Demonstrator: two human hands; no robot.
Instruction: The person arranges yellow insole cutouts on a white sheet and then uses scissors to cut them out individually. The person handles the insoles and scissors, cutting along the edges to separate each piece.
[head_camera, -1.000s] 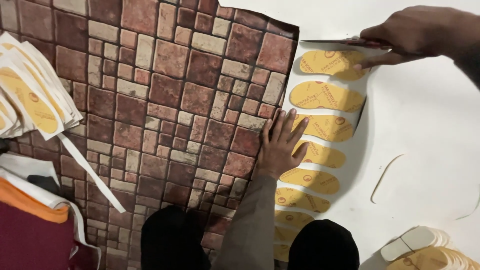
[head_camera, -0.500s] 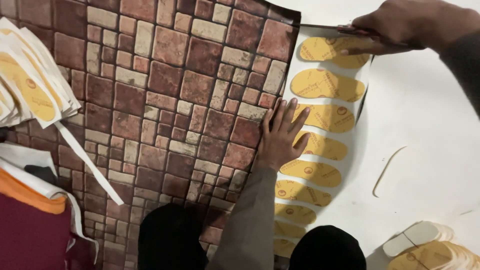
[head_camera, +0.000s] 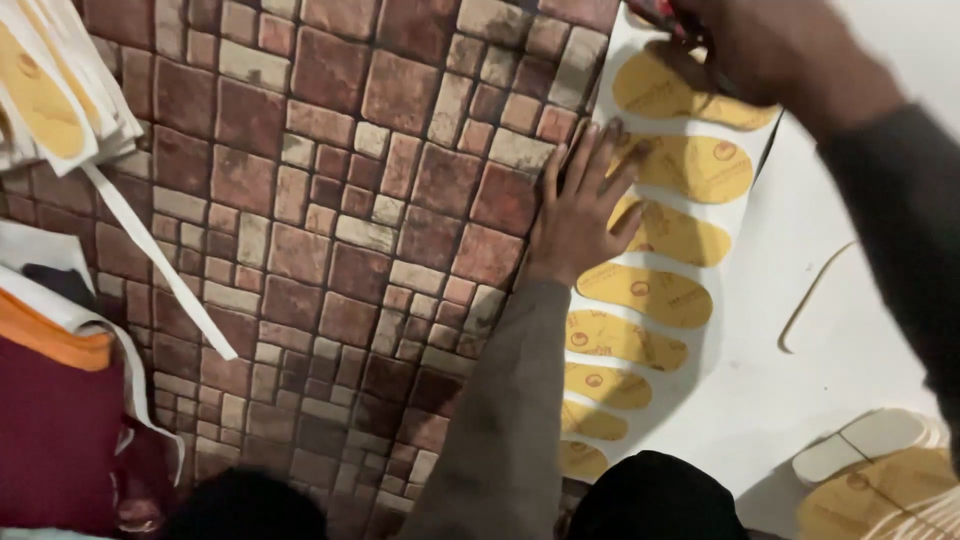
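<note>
A white sheet (head_camera: 640, 262) printed with a column of yellow insole shapes lies along the right edge of a brick-patterned mat (head_camera: 330, 220). My left hand (head_camera: 585, 205) presses flat on it, fingers spread, over the third yellow shape. At the sheet's top end my right hand (head_camera: 775, 55) grips scissors (head_camera: 662, 16); only a red and dark part of them shows, beside the topmost yellow insole shape (head_camera: 680, 95). The blades are hidden by the hand.
Cut insoles (head_camera: 880, 480) are piled at the bottom right on the white floor (head_camera: 860, 330), with a thin curved offcut (head_camera: 815, 295) nearby. More printed pieces (head_camera: 50, 95) lie top left, a white strip (head_camera: 160, 260) crosses the mat, and maroon and orange cloth (head_camera: 50, 420) sits bottom left.
My right hand with the scissors has shifted left and nearer along the sheet's top end. The left hand stays pressed on the sheet. The view has drawn closer.
</note>
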